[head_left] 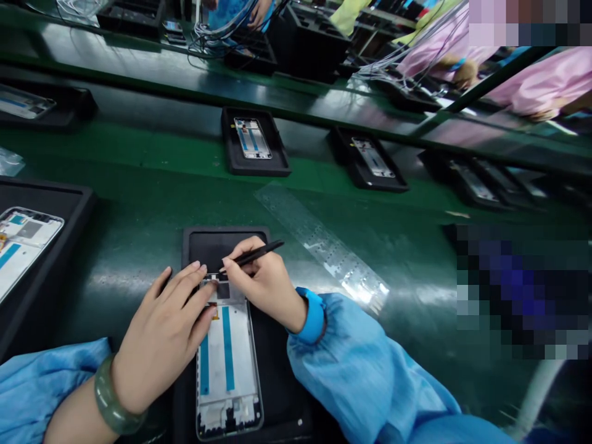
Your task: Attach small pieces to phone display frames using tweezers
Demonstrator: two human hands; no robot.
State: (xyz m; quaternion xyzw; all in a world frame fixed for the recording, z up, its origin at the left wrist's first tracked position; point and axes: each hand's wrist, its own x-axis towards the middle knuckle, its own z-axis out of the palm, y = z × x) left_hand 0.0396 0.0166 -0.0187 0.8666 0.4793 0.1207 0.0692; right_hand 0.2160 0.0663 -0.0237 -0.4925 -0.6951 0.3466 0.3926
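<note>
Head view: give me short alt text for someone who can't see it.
The right hand holds black tweezers to the top of a phone frame, while the left hand rests on the frame. The frame lies in a black tray on a green bench, with more trays beyond.

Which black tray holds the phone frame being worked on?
The front-centre black tray, its silver-rimmed phone frame under the left hand and right hand holding black tweezers; others untouched.

Frame (pixel 226 370) upper end hidden beneath left hand (pixel 161 333). Tweezers (pixel 259 254) tip, held by right hand (pixel 263 287), too small to tell. Neighbouring tray (pixel 46 194) cut off by picture edge. 2 patches, right side (pixel 522 290) and top corner (pixel 530 21), blurred beyond identification.
</note>
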